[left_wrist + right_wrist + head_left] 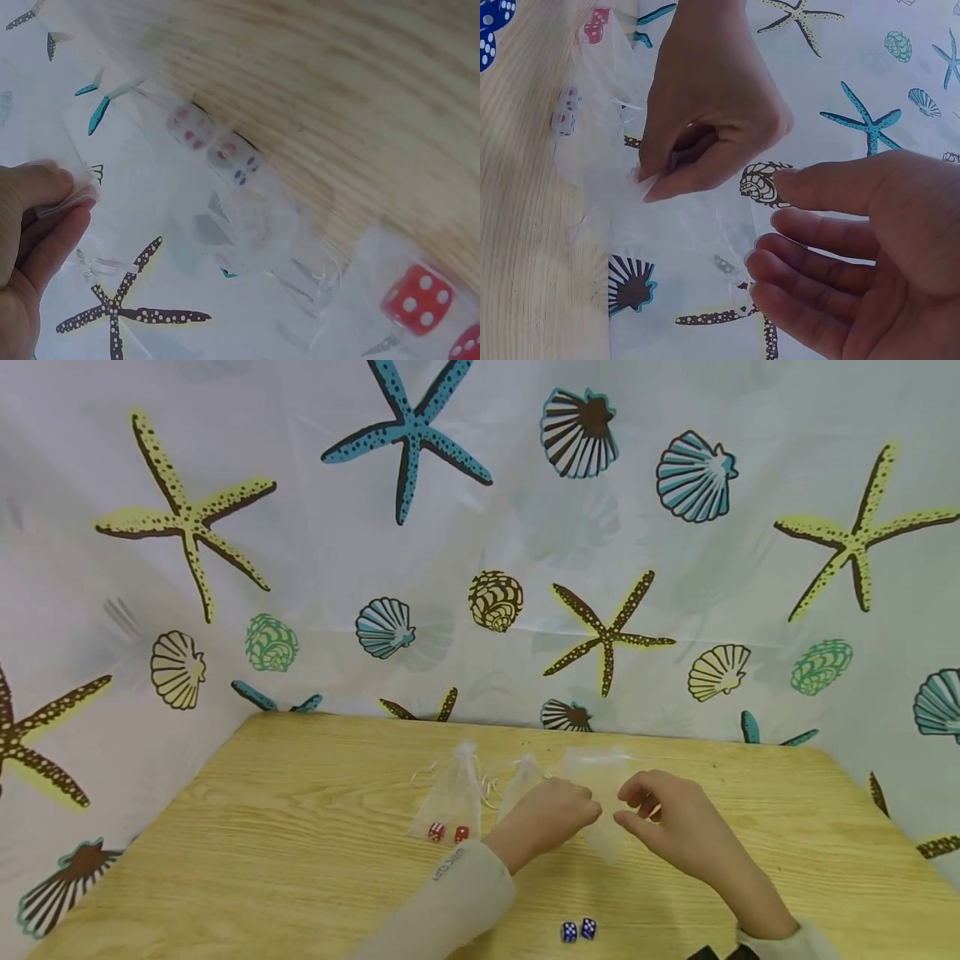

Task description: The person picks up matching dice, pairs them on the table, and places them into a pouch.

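Observation:
My left hand pinches a sheer white drawstring bag between thumb and fingers; in the left wrist view the gauzy fabric shows at the fingertips. Facing it, my right hand holds nothing, its fingers loosely bent and apart from the left hand. Behind the left forearm lies a second sheer bag, partly hidden; two white dice show through it in the left wrist view. Further left is another sheer bag with two red dice inside.
Two blue dice sit side by side on the wooden table, near its front. Thin white drawstrings lie between the bags. A white cloth printed with starfish and shells hangs behind the table and along its sides.

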{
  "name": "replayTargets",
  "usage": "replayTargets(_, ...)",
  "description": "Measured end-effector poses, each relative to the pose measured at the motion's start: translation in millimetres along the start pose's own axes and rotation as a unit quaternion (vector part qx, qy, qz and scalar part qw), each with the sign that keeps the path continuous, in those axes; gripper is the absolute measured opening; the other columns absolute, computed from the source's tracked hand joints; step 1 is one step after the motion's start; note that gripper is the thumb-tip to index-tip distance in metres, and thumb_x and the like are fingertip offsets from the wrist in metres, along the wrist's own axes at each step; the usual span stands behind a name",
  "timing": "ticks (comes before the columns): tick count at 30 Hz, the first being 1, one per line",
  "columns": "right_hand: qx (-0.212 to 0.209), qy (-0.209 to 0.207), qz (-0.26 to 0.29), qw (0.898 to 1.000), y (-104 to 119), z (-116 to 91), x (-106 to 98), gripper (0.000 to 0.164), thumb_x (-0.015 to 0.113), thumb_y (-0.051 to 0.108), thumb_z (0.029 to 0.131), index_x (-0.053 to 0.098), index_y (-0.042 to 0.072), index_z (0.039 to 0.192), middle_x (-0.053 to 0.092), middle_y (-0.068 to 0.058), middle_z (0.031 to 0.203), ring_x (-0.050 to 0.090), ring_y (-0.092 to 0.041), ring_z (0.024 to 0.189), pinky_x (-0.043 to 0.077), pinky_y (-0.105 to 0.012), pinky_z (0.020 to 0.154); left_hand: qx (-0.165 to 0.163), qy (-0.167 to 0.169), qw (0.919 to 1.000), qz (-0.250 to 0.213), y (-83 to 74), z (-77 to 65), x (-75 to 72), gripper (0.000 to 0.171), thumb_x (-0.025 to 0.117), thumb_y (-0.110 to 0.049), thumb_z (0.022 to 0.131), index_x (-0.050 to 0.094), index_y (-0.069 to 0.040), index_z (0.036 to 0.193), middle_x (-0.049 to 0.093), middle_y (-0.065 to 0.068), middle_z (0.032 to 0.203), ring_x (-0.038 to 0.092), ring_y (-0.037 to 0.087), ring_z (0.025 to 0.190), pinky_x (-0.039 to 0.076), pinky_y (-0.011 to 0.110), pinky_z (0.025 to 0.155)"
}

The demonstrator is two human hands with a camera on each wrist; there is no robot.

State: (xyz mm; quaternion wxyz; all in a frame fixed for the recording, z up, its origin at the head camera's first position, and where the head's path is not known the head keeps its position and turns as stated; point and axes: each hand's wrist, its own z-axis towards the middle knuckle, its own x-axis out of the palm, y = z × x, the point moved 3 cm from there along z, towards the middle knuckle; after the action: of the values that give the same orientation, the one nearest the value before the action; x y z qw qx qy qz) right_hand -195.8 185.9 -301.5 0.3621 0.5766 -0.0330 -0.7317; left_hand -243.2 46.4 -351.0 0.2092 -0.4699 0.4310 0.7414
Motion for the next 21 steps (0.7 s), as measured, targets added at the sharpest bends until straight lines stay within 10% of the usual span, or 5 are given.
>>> replayTargets(11, 0.032, -0.070, 0.008, 0.997, -3.4, 17.2, 14.8, 0.029, 0.073, 0.010, 0.081, 0.061, 0.000, 0.106, 0.062, -0.012, 0.098, 0.061, -0.021, 0.082, 0.055, -0.032, 0.067, -0.024, -0.044, 0.9987, 0.005, 11.7, -37.6, -5.9, 0.010, 0.068, -0.012, 0.086, 0.069, -0.021, 0.082, 0.062, -0.008, 0.073, 0.054, 0.005, 0.061, 0.043, 0.018, 0.054)
replayTargets(21, 0.072, -0.031, 0.106, 0.991, 2.6, 28.0, 39.4, 0.072, 0.073, 0.012, 0.083, 0.032, -0.002, 0.141, 0.043, -0.026, 0.137, 0.058, -0.039, 0.112, 0.056, -0.043, 0.082, -0.055, -0.038, 0.9977, -0.008, 12.1, -63.1, -13.2, 0.010, 0.066, -0.013, 0.087, 0.070, -0.019, 0.080, 0.060, -0.006, 0.071, 0.048, 0.003, 0.055, 0.036, 0.017, 0.046)
